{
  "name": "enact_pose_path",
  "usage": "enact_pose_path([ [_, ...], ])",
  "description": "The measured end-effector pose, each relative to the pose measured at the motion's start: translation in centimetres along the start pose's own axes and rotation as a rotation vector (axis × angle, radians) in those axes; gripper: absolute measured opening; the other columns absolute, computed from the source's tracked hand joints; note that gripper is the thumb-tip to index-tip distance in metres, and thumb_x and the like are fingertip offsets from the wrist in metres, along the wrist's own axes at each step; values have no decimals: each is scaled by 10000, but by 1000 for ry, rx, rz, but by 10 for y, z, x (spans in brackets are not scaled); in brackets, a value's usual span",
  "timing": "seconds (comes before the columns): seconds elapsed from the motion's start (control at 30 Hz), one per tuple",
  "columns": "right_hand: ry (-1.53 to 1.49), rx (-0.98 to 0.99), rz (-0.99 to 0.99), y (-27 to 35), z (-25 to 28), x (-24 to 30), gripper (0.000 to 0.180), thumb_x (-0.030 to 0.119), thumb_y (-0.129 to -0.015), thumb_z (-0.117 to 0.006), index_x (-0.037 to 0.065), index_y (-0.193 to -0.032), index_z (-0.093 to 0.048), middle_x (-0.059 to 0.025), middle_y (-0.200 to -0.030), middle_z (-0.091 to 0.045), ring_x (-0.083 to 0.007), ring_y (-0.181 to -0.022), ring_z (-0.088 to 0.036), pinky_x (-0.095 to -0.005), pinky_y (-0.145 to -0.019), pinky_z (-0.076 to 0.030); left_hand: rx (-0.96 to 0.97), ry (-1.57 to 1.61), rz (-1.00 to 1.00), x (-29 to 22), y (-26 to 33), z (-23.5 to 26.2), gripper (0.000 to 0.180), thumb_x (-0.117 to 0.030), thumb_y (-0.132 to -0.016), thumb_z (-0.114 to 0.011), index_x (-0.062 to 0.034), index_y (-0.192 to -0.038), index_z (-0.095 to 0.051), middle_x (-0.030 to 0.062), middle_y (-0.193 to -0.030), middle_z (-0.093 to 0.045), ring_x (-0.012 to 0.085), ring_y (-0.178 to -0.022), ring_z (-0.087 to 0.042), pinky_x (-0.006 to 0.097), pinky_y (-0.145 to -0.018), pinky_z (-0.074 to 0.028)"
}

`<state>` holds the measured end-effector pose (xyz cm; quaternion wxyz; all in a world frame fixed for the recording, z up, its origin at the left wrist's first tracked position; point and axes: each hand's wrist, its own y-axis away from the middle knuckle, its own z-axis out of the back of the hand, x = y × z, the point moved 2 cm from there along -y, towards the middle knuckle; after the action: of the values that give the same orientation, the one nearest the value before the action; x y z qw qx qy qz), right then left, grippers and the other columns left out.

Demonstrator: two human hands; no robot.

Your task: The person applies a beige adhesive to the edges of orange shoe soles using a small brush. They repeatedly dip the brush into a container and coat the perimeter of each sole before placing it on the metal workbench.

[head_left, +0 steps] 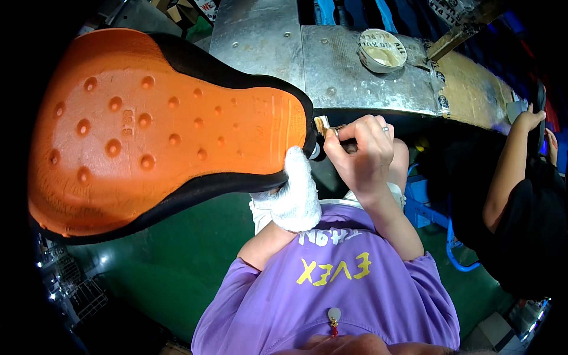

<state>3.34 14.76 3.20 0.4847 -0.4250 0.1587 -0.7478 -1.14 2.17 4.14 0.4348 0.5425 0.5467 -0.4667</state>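
orange-bottomed saddle [148,127] at 10 o'clock; left hand [297,201] clasps tip [290,115]; right hand [368,148], nearly closed, pinches pale applicator [321,124], possibly brush, at tip's 3 o'clock. black rim [198,62] lines flanks; tip work seems unfinished.

Left hand [297,198], white-gloved, grips narrow end of orange-and-black saddle-shaped part [130,127], dimpled orange face up; bare right hand [367,151] pinches small white-and-brown applicator [321,124] just beside that tip, near counter [349,89] front edge; white tub [381,62] toward counter's far edge; co-worker's arm [510,163] off right
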Motion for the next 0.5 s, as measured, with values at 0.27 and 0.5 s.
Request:
enact_pose_path([
  [0.27,-2,-14,-21,0,8,-2,216,137,-645,-822,128,-661,-607,-6,-718,-573,-220,-723,-567,-379,-689,-375,-10,21,12,7,-1,2,176,-42,-939,-681,18,-1103,-658,64,-1006,-712,135,-844,-669,294,-750,-544],
  [0.5,40,-10,-23,4,6,-9,214,166,-654,-818,134,-672,-608,-5,-733,-570,-221,-732,-567,-378,-699,-372,38,-168,-32,10,-4,8,143,-50,-943,-680,12,-1072,-675,64,-1002,-715,138,-850,-672,292,-758,-542],
])
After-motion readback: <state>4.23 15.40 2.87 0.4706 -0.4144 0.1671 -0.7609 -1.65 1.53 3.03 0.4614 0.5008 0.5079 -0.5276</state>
